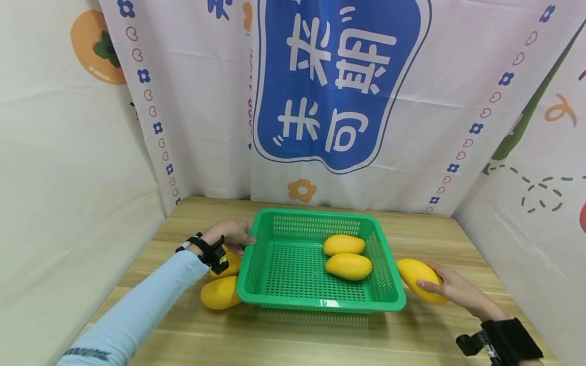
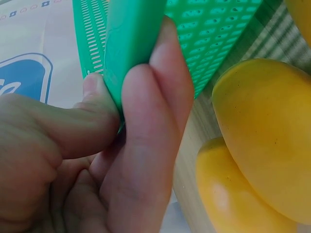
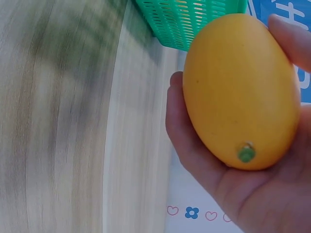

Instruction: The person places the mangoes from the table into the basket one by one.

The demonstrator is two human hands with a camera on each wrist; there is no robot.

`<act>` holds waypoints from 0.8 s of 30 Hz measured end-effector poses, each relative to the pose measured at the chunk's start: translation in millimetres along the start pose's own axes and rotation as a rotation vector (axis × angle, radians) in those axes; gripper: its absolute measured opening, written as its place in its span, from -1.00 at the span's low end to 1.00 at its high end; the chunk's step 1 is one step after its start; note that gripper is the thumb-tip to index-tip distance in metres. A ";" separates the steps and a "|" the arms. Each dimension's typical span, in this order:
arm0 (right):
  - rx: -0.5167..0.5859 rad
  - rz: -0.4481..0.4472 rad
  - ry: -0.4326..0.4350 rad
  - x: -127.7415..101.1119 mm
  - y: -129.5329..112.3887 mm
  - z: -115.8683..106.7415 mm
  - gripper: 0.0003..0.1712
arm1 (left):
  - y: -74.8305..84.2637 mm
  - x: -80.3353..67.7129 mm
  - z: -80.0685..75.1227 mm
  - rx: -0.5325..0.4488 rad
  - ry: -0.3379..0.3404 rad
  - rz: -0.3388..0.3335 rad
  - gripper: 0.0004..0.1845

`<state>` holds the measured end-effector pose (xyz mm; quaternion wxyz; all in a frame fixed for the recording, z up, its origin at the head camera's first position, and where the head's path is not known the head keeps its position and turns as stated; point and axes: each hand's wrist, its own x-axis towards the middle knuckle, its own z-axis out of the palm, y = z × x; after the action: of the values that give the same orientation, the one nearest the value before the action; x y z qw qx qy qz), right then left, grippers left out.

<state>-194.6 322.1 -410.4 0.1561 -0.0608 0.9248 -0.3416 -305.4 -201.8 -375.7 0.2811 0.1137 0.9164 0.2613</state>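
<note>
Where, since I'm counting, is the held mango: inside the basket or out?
Out: the head view shows the right hand holding the mango beside the basket.

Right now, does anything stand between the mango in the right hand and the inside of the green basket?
Yes, the green basket's right rim: the mango in the right hand is just outside it and would likely need lifting over. Nothing else visible is in the way.
</note>
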 end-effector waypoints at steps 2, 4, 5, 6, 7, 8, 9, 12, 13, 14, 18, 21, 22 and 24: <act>0.003 0.004 0.004 -0.4 0.1 0.0 -0.20 | -0.1 -0.1 0.0 0.000 0.001 0.001 -0.67; 0.009 0.009 0.007 -0.7 0.4 -0.1 -0.19 | 0.0 -0.2 -0.1 -0.004 0.000 0.004 -0.67; 0.011 0.007 0.007 -0.8 0.7 -0.3 -0.18 | 0.2 -0.3 -0.1 -0.004 -0.001 0.005 -0.67; 0.011 0.007 0.008 -1.1 1.1 -0.3 -0.18 | 0.2 -0.4 -0.1 -0.006 -0.002 0.006 -0.67; 0.012 0.006 0.009 -1.4 1.4 -0.3 -0.17 | 0.2 -0.4 0.0 -0.004 -0.002 0.007 -0.67; 0.012 0.004 0.009 -1.6 1.7 -0.5 -0.17 | 0.1 -0.3 0.1 -0.004 -0.001 0.007 -0.67; 0.012 0.008 0.009 -1.9 1.9 -0.5 -0.16 | 0.1 -0.2 0.3 -0.002 -0.001 0.007 -0.66; 0.021 0.022 0.006 -2.7 1.7 -0.8 -0.14 | -0.1 -0.1 0.6 0.004 0.004 0.004 -0.66; 0.030 0.027 0.003 -2.9 1.5 -1.0 -0.14 | 0.0 0.0 0.7 0.002 0.005 0.003 -0.66; 0.037 0.034 0.001 -3.1 1.3 -1.2 -0.13 | 0.1 0.0 0.8 -0.001 0.006 0.002 -0.67; 0.065 0.050 -0.012 -3.8 0.7 -2.1 -0.12 | -0.1 0.0 0.9 -0.003 0.009 0.000 -0.67; 0.072 0.056 -0.015 -3.7 0.6 -2.8 -0.12 | 0.1 -0.5 0.8 0.000 0.009 0.000 -0.67; 0.073 0.055 -0.016 -3.5 0.9 -2.9 -0.12 | 0.0 -0.6 0.8 0.002 0.009 0.000 -0.67; 0.078 0.051 -0.017 -3.4 0.9 -2.8 -0.13 | 0.0 -0.7 0.8 0.006 0.009 -0.001 -0.66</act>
<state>-192.4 325.2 -408.2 0.1748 -0.0339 0.9107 -0.3726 -304.4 -201.7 -375.9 0.2767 0.1127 0.9185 0.2590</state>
